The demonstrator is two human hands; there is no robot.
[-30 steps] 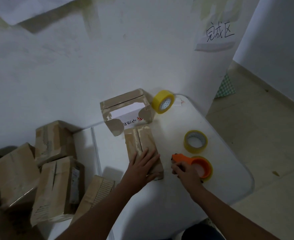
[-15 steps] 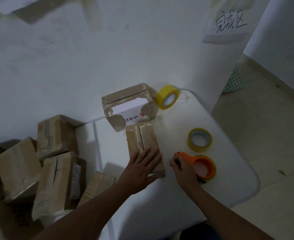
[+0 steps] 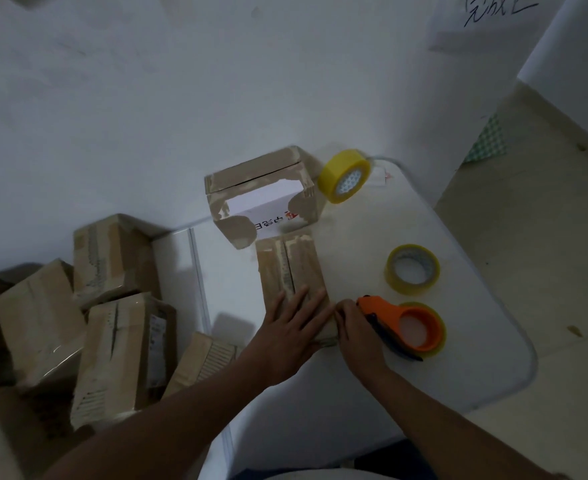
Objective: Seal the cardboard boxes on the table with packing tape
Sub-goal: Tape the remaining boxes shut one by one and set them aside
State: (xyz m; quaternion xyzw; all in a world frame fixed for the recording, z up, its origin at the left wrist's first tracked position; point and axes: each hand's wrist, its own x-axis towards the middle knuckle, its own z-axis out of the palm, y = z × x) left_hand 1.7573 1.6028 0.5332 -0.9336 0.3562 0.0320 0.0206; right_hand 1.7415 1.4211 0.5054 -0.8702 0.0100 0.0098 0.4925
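A small flat cardboard box lies on the white table, its flaps closed along a centre seam. My left hand presses flat on its near end with straight fingers. My right hand grips the nose of an orange tape dispenser that rests on the table right beside the box's near right corner. A bigger box with a white printed face stands behind, against the wall.
A yellow tape roll stands on edge at the table's far corner. A second, clear-yellow roll lies flat at right. Several cardboard boxes are piled at left. The table's right edge drops to the floor.
Both hands have stayed nearly in place; my right hand with the dispenser has edged closer to the box's near right corner. The view has tilted down slightly.
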